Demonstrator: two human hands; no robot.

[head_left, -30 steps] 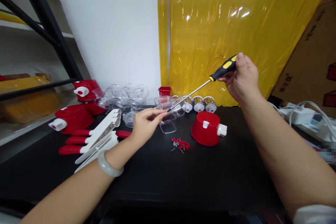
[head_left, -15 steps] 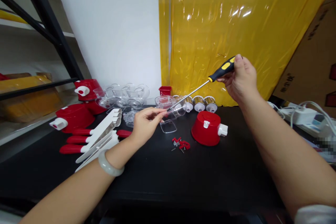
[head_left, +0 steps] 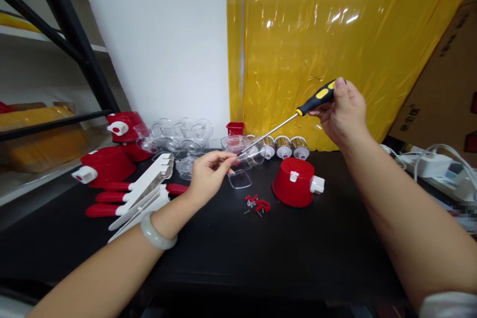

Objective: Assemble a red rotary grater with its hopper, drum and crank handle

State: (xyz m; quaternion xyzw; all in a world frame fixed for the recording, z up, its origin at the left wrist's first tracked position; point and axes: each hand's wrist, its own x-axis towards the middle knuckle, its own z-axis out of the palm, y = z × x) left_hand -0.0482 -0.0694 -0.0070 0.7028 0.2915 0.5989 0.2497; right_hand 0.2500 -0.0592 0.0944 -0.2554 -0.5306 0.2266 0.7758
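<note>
My right hand [head_left: 341, 109] grips the black and yellow handle of a screwdriver [head_left: 286, 121], whose shaft slants down to the left. At its tip, the thumb and fingers of my left hand [head_left: 210, 176] are pinched together; whatever lies between them is too small to make out. Below the tip, a clear rectangular piece [head_left: 240, 179] lies on the black table [head_left: 238, 253]. Small red parts [head_left: 263, 205] and several screws [head_left: 249, 203] are scattered nearer to me. A red round housing [head_left: 294, 183] with a white knob stands to their right.
White handles with red grips [head_left: 102, 209] lie at left, beside more red housings [head_left: 108, 164]. Clear plastic parts [head_left: 182, 131], a red box-shaped part [head_left: 235, 128] and several grater drums [head_left: 283, 146] line the back. A power strip with cables [head_left: 432, 164] is at right.
</note>
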